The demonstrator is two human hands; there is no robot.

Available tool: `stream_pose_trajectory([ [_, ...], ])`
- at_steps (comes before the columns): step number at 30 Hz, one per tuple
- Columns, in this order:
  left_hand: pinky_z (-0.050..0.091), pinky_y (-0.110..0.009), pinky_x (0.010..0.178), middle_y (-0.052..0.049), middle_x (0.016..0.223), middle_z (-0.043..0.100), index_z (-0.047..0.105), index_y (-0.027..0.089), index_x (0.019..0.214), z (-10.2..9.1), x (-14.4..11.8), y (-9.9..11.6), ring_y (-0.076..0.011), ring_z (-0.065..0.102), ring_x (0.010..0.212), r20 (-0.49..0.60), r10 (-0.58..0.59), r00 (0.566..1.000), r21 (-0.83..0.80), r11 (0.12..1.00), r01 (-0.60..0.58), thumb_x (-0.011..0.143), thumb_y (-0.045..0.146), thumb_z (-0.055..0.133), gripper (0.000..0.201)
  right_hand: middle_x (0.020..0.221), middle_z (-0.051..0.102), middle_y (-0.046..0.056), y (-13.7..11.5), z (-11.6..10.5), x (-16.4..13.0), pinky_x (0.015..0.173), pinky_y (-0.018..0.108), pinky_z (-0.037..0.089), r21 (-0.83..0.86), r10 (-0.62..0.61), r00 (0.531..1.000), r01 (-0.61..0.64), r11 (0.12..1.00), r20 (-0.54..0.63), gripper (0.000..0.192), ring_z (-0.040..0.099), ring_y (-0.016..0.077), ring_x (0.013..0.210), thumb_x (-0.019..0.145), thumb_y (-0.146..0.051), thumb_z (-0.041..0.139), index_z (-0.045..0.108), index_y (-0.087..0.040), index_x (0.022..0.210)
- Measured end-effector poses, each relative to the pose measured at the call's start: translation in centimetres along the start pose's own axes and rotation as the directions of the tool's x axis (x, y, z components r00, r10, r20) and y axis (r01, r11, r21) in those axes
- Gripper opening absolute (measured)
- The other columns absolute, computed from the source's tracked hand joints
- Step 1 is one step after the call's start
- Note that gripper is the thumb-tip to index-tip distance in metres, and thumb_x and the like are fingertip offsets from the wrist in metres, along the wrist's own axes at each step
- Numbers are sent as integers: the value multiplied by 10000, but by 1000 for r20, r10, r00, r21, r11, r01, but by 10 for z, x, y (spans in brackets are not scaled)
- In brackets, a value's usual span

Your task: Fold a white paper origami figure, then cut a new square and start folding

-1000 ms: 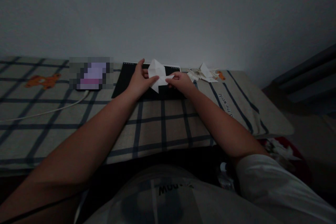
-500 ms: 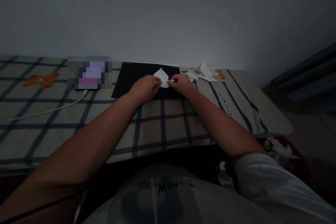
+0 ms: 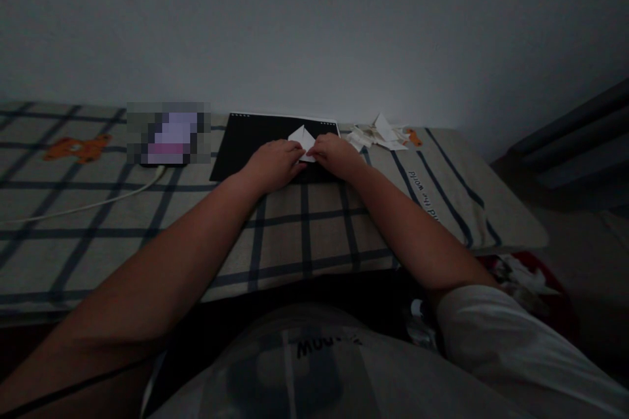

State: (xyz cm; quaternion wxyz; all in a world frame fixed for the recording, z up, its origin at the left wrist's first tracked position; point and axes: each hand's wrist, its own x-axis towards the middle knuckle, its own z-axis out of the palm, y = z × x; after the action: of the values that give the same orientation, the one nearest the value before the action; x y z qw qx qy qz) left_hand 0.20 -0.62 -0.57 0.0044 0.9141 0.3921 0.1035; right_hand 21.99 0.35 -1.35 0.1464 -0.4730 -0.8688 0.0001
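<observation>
A small folded white paper [image 3: 302,135] with a pointed top lies over the black board-like sheet [image 3: 246,147], which has a row of small holes or marks along its far edge. My left hand [image 3: 276,165] is closed on the paper's left side, fingertips pressing its lower part. From the right, my right hand [image 3: 338,154] pinches the paper's lower right side, its fingertips close to those of the left. The fingers cover the lower portion of the paper, so its folds there are partly hidden.
A phone [image 3: 171,134], blurred out, lies at the left with a white cable [image 3: 122,199] plugged in. Folded paper pieces [image 3: 381,134] are heaped at the right by the wall. A checked cloth [image 3: 280,229] covers the table. Below it are a plastic bottle [image 3: 419,324] and a red container [image 3: 565,314] holding white scraps.
My right hand has moved slightly left, toward my left hand, and now covers more of the paper's right side. The flap it held out to the right no longer shows.
</observation>
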Motion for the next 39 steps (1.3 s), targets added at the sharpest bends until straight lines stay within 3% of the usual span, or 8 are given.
stream_pose_trajectory([
  [4, 489, -507, 1152, -194, 1441, 705, 726, 117, 1387, 0, 0, 1, -387, 644, 1339, 16, -7, 1000, 15, 1000, 7, 1059, 404, 474, 504, 1232, 774, 126, 2, -1, 0, 1011, 388, 476, -12, -40, 999, 41, 999, 36, 324, 636, 263, 1179, 1049, -125, 560, 841, -180, 1200],
  [10, 465, -479, 1186, -135, 1500, 690, 718, 200, 1424, 2, 0, -1, -348, 630, 1387, 15, -11, 1000, 26, 1000, 11, 1066, 413, 499, 470, 1239, 772, 130, -7, -6, -1, 915, 380, 484, -119, -13, 998, 20, 993, 57, 343, 647, 278, 1157, 1096, -186, 515, 832, -203, 1226],
  [16, 416, -572, 1245, -128, 1549, 663, 706, 229, 1447, 1, -1, 1, -373, 599, 1435, 29, -63, 998, 29, 998, 62, 1066, 408, 525, 458, 1182, 773, 158, -13, -14, 1, 814, 372, 484, -161, 10, 995, 7, 987, 102, 280, 660, 300, 1135, 1090, -249, 573, 818, -169, 1197],
  [23, 363, -627, 1278, -140, 1563, 656, 713, 225, 1442, -1, -2, 4, -381, 577, 1466, 26, -89, 996, -26, 996, 89, 1061, 380, 564, 436, 1156, 803, 143, -12, -21, -5, 819, 366, 500, -119, 19, 995, -7, 993, 95, 219, 707, 268, 1033, 1030, -204, 620, 814, -166, 1122],
  [32, 361, -623, 1287, -124, 1567, 654, 713, 247, 1451, -4, -2, 8, -375, 576, 1469, 31, -101, 994, -1, 995, 101, 1059, 388, 566, 441, 1086, 813, 107, -13, -33, -9, 842, 367, 496, -112, -19, 981, 41, 993, 191, 207, 699, 239, 956, 940, -156, 641, 842, -185, 984],
  [39, 384, -581, 1290, -134, 1576, 647, 668, 171, 1487, -10, -5, 12, -349, 587, 1470, 69, -78, 995, 83, 994, 72, 1107, 387, 484, 474, 1214, 792, 128, -10, -35, -13, 912, 366, 481, -76, -9, 987, 22, 997, 159, 349, 680, 252, 1093, 974, -153, 543, 839, -159, 1159],
])
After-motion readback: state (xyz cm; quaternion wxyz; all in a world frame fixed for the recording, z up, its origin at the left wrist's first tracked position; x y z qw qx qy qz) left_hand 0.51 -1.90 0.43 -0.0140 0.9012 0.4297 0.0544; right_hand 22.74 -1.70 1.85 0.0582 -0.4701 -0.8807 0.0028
